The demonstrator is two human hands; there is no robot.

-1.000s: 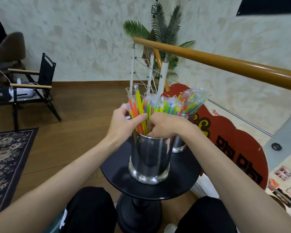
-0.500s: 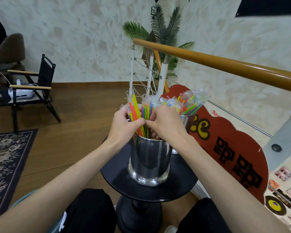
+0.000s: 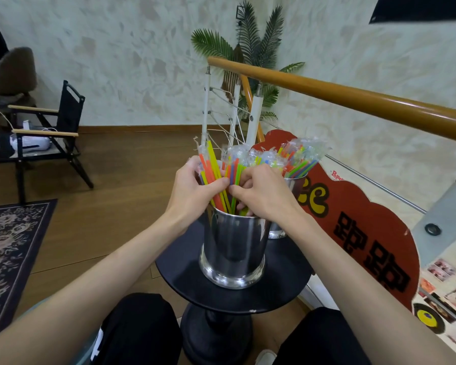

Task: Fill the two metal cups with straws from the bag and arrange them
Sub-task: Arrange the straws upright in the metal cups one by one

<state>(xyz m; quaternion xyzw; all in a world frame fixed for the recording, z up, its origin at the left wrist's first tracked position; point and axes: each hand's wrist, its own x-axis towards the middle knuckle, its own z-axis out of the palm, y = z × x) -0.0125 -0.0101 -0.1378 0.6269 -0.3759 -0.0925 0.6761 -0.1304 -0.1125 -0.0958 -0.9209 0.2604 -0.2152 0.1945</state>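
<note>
While I watch through the head camera, the far left of the view holds a patterned rug on the wooden floor, with a black folding chair behind it near the wall; something white lies on its seat, too small for me to name.

Moving toward the middle, I see the left hand raised at the rim of the near metal cup. Its thumb and fingers are curled round a cluster of orange and yellow straws, gripping them just above the cup's mouth. Those straws stand nearly upright, tilted slightly left, with clear wrapper ends sticking up. The cup stands on a small round black pedestal table, between my view of the person's two dark-clad knees.

Right beside the left hand, almost touching it, the right hand has its fingers bent and pinching green and blue straws in the same cup; some fingertips dip inside the rim, so I cannot tell exactly how many straws they hold.

Just behind and to the right stands the far metal cup, mostly hidden by the right wrist, filled with a fan of wrapped multicoloured straws leaning right.

Further right, a red cloud-shaped sign with black and yellow lettering leans below a wooden handrail, and a palm-like plant rises behind the railing posts.
</note>
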